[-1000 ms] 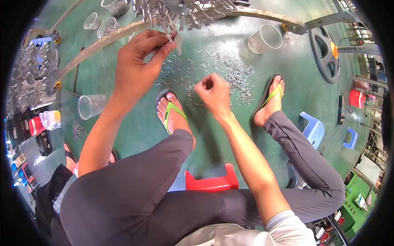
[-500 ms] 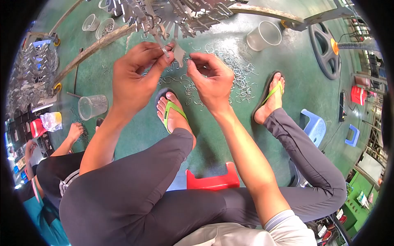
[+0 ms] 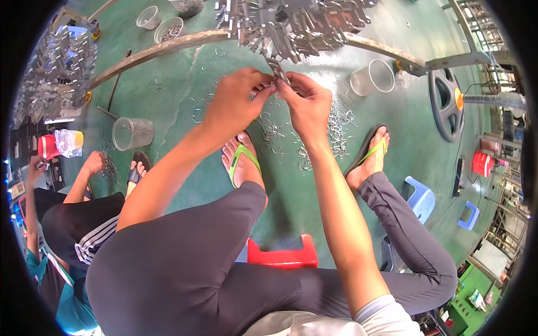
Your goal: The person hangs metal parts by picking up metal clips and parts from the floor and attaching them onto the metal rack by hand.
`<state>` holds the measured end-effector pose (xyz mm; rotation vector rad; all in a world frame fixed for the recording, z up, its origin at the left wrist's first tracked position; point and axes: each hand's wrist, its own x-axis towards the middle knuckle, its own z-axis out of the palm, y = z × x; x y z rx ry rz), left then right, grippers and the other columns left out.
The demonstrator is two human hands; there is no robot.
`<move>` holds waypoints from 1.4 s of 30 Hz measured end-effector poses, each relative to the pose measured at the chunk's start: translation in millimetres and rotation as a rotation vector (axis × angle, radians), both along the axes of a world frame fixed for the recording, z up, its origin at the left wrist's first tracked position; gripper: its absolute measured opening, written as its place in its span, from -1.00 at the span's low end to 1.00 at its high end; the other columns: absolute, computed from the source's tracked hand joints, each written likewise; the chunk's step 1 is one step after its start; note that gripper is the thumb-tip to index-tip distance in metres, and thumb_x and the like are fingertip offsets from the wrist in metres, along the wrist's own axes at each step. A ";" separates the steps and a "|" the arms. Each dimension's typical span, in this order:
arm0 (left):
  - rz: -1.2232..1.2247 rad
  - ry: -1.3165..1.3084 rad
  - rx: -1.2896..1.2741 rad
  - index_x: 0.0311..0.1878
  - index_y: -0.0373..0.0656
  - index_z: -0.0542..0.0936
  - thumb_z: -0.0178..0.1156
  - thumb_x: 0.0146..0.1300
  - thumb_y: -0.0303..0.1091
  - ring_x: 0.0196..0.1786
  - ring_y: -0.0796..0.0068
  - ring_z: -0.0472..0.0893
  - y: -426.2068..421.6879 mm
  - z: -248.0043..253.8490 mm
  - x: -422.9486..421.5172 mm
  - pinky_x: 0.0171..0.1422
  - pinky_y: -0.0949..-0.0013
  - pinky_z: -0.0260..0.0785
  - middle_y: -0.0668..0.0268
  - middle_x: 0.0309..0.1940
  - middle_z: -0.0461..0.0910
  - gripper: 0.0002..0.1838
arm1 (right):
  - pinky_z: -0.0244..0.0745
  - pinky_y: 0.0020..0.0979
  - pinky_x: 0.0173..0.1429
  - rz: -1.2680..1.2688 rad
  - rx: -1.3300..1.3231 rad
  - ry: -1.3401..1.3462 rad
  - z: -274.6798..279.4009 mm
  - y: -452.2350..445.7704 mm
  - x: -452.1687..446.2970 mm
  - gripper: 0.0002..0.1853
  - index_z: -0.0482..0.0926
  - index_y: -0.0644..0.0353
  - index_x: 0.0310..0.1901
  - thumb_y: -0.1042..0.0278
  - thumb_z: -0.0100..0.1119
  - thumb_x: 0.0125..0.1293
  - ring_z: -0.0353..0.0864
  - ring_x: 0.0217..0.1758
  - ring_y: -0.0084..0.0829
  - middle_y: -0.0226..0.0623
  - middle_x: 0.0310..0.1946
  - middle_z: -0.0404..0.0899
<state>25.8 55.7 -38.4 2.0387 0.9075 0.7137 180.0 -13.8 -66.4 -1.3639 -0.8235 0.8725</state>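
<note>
A small flat metal piece (image 3: pixel 278 71) hangs at the lower edge of a dense cluster of grey metal parts (image 3: pixel 297 28). My left hand (image 3: pixel 238 101) is closed in a pinch at the lower end of this piece, its fingertips partly hidden. From the other side, my right hand (image 3: pixel 309 105) grips the same piece between thumb and fingers. The two hands nearly touch. Below and behind them, many bent wire hooks (image 3: pixel 338 130) lie scattered on the green floor.
A wooden bar (image 3: pixel 162 49) runs beneath the hanging parts. Clear plastic tubs stand at right (image 3: pixel 372 78) and left (image 3: pixel 133 133). A red stool (image 3: pixel 283 259) is between my legs. At left sits another person, whose hand (image 3: pixel 94 162) is near more hooks.
My hands have come together at the metal piece, the right one moving up to it. The view has shifted, so the hanging parts now appear farther right.
</note>
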 end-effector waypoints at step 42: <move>-0.016 -0.897 -1.126 0.07 -0.43 0.59 0.02 0.64 -0.31 0.19 0.03 0.71 31.5 -67.7 21.7 0.41 0.05 0.58 -0.05 0.09 0.69 -0.68 | 0.57 -0.19 -0.16 -0.226 -0.229 -0.651 53.9 5.7 -11.3 -0.71 0.75 0.45 -0.17 0.30 0.37 0.34 0.77 -0.38 -0.12 0.07 -0.36 0.76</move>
